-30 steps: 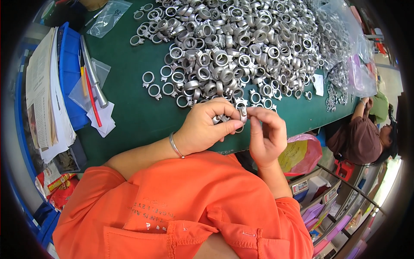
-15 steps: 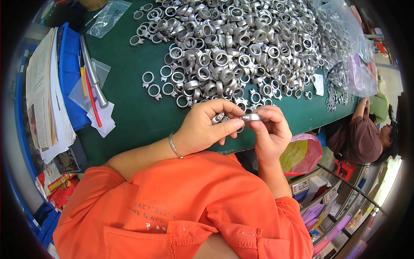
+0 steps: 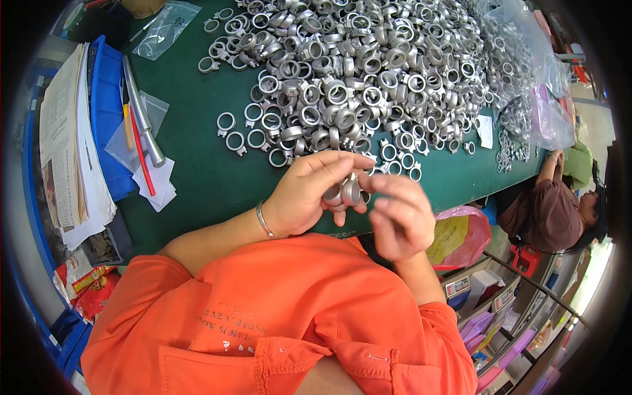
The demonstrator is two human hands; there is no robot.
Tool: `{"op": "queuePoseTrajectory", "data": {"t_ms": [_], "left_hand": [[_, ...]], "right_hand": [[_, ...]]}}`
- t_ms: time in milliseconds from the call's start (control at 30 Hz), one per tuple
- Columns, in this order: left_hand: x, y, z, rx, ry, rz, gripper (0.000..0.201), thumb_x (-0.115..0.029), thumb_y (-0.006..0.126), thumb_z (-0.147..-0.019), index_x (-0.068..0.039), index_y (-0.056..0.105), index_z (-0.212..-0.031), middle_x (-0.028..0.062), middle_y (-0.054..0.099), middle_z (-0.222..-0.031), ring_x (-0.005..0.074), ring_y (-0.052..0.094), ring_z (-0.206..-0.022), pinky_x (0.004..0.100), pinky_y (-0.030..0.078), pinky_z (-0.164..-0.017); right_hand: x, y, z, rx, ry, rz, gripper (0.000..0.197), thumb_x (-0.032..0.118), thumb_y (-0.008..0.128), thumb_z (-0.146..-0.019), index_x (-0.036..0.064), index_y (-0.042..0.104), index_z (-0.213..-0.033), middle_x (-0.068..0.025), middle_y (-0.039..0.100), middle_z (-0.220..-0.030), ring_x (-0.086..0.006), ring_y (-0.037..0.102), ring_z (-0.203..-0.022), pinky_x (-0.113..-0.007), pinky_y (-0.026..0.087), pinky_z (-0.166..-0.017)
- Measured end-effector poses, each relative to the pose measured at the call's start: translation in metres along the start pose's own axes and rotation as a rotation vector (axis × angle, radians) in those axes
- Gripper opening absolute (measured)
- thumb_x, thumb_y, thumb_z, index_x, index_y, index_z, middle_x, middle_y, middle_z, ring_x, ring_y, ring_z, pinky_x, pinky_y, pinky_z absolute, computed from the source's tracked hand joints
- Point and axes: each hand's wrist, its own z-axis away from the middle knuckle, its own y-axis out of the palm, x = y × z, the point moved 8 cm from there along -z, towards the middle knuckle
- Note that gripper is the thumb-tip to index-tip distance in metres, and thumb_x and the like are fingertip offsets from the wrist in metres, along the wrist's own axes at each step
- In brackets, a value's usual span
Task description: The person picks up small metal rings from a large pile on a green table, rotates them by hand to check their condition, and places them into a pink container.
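Several grey metal rings (image 3: 351, 191) sit in my left hand (image 3: 306, 193), its fingers and thumb closed around them near the table's front edge. Just to the right of them is my right hand (image 3: 403, 218), slightly blurred, with its fingers apart and partly bent. I see nothing held in it, though its fingertips come close to the rings. Beyond both hands spreads a big pile of similar rings (image 3: 349, 79), each with a small lug on its outside. Some lie loose at the pile's near and left edges.
On the green table (image 3: 191, 131), a blue tray (image 3: 99, 112) holds papers at the left, beside a tapered metal rod (image 3: 141, 108) and a red pen (image 3: 141, 151). Clear bags (image 3: 553, 118) lie at the right. A pink bag-lined bin (image 3: 471, 237) stands below the edge; another person (image 3: 553, 210) sits beyond.
My right hand has let go of the ring pinched between both hands and drawn slightly down and left. The rings now rest lower in my left hand.
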Motion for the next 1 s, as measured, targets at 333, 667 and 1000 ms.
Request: {"op": "queuePoseTrajectory", "data": {"t_ms": [333,667,1000], "left_hand": [[-0.003,0.004,0.001,-0.001,0.018,-0.143,0.008,-0.010,0.055,-0.085,-0.003,0.054,-0.089,0.0084,0.058,-0.082,0.0136,0.058,-0.068,0.0203,0.043,-0.044],[-0.008,0.002,0.002,-0.043,0.082,-0.285,0.010,-0.007,0.057,-0.085,0.000,0.058,-0.092,0.0066,0.058,-0.079,0.0110,0.057,-0.066,0.0191,0.043,-0.045],[-0.014,0.004,0.003,-0.038,0.103,-0.421,0.005,-0.002,0.058,-0.082,0.001,0.060,-0.086,0.0050,0.056,-0.082,0.0093,0.054,-0.064,0.0187,0.041,-0.048]], "right_hand": [[-0.078,-0.014,-0.023,0.129,0.188,0.766,0.018,0.000,0.066,-0.067,0.0052,0.061,-0.084,-0.0063,0.053,-0.076,-0.0257,0.049,-0.071,-0.034,0.039,-0.068],[-0.035,0.001,-0.005,0.100,0.185,-0.012,0.020,-0.006,0.068,-0.066,-0.0001,0.059,-0.083,-0.0125,0.061,-0.081,-0.0215,0.060,-0.070,-0.028,0.048,-0.061],[-0.026,0.002,0.001,0.120,0.069,0.032,0.022,-0.003,0.070,-0.066,-0.0019,0.061,-0.086,-0.0148,0.061,-0.086,-0.0227,0.061,-0.073,-0.029,0.050,-0.064]]}}
